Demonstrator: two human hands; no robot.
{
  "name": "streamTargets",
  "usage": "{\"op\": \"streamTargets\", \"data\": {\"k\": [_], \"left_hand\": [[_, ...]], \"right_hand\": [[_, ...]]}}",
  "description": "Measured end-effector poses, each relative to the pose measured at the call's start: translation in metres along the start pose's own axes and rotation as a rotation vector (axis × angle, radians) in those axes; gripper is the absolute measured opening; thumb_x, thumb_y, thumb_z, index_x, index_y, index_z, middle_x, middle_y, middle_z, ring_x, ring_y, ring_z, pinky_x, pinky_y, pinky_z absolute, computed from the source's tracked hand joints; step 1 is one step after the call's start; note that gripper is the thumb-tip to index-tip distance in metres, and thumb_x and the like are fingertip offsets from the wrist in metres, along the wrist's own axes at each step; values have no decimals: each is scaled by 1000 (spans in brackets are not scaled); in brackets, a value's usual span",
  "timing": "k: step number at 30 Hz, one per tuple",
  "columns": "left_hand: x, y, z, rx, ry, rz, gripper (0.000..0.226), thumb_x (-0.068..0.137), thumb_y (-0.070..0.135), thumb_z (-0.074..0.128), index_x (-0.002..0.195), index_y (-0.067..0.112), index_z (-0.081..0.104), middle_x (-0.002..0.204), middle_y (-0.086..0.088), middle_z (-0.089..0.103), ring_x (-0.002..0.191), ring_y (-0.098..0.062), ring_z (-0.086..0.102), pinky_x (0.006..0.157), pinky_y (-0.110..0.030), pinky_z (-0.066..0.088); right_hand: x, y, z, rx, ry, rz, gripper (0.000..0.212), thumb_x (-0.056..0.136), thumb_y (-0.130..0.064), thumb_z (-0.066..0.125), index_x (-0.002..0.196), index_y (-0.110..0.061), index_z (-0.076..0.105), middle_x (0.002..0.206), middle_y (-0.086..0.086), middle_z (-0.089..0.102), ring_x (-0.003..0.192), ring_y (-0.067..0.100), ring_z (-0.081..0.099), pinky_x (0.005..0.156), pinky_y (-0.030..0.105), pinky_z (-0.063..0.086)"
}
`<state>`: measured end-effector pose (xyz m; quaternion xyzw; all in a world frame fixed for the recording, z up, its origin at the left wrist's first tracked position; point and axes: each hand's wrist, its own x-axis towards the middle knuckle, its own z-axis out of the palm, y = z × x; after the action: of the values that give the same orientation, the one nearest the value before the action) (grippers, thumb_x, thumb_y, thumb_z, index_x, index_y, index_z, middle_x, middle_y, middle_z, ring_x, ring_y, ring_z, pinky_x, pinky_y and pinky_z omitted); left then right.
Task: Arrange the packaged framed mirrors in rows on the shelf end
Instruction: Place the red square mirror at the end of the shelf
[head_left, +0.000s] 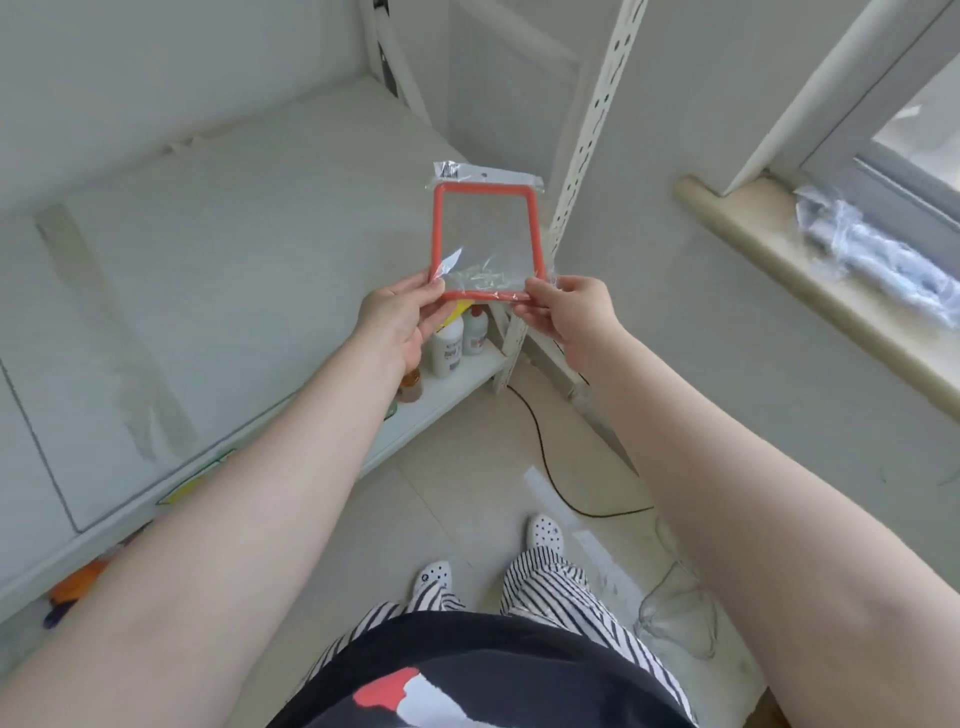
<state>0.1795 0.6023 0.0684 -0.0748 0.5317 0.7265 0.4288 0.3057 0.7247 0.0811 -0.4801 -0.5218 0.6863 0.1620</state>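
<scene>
Mirror (488, 239) corners behind fingers (431, 291)

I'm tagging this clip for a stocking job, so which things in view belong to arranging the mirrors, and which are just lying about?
Belongs to the job:
- packaged red-framed mirror, held by both hands
- left hand
- right hand
- white shelf

Just lying about:
- white bottles on the lower shelf
- black cable on the floor
- crumpled plastic on the windowsill

White shelf (218, 270), bottles (457, 338) on lower shelf (457, 387)
</scene>
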Motion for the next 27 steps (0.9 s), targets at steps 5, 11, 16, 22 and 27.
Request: {"op": "streamTargets", "data": {"k": [5,11,16,22,27], "left_hand": [[24,12,7,-101,103,87,35,89,-3,57,124,-1,58,92,-5,68,76,-11,67,76,-22,58],[42,13,25,-224,209,160,37,89,-4,57,126,-2,56,106,-11,67,84,-15,66,70,-20,60],[52,17,30,-294,308,212,36,89,-5,56,125,-4,55,86,-8,65,76,-15,65,69,-22,59],[83,40,21,-274,368,228,39,88,-7,58,127,-5,55,88,-9,66,75,-17,66,85,-28,55],[116,63,9,-231,377,252,51,85,-11,59,134,1,48,92,-12,65,76,-21,68,89,-31,56]], "right_hand": [[42,-28,14,-85,-161,-3,10,93,-9,59,89,0,60,70,13,67,48,11,62,53,19,55],[90,-58,17,-147,-314,-13,9,93,-7,59,97,1,61,72,12,66,45,6,65,50,14,54],[119,-66,29,-216,-426,-11,13,93,-9,59,86,0,64,73,11,67,60,13,65,69,18,58],[159,-73,64,-213,-420,-2,7,91,-8,62,91,-2,65,69,7,64,48,5,63,67,15,56],[189,-90,96,-223,-400,-43,12,88,-6,65,76,-7,65,67,4,61,53,8,60,83,24,54]]}}
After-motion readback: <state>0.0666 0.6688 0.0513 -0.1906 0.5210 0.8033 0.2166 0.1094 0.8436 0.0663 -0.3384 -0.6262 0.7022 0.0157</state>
